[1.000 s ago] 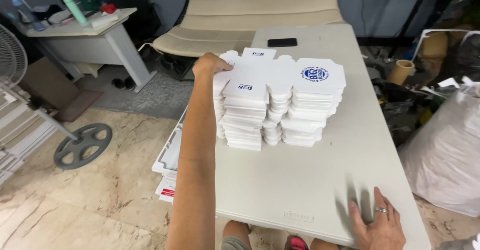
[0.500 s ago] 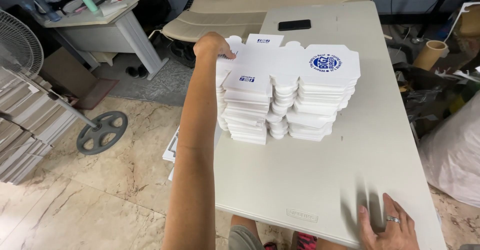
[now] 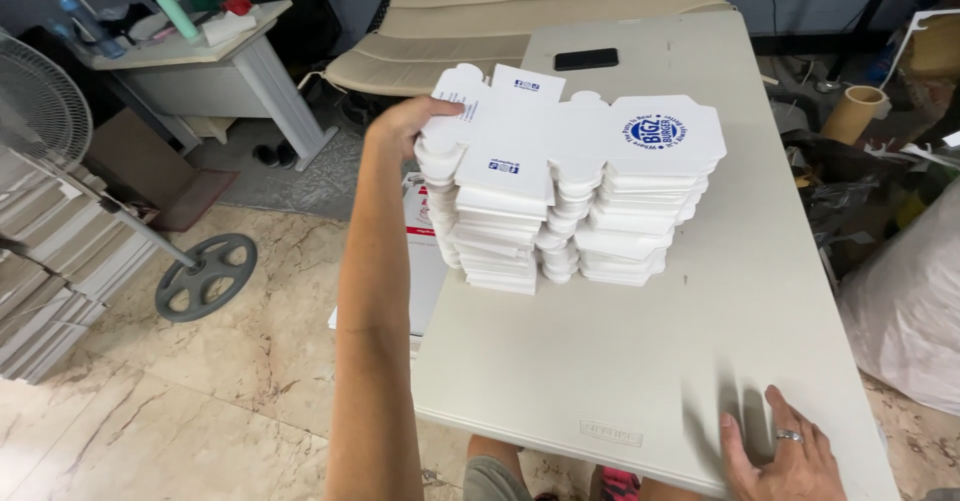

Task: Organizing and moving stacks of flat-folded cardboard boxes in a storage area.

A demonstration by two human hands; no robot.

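Left hand (image 3: 405,126) fingertips hidden behind box stack (image 3: 560,191).

The light is soft and even, coming mostly from above. The pale table (image 3: 700,341) looks bright but has no strong glare. The stack of white cartons (image 3: 570,201) throws a faint shadow on its near side. Fingers of the right hand (image 3: 790,461) cast soft shadows forward. The picture is sharp; the edges bend slightly.
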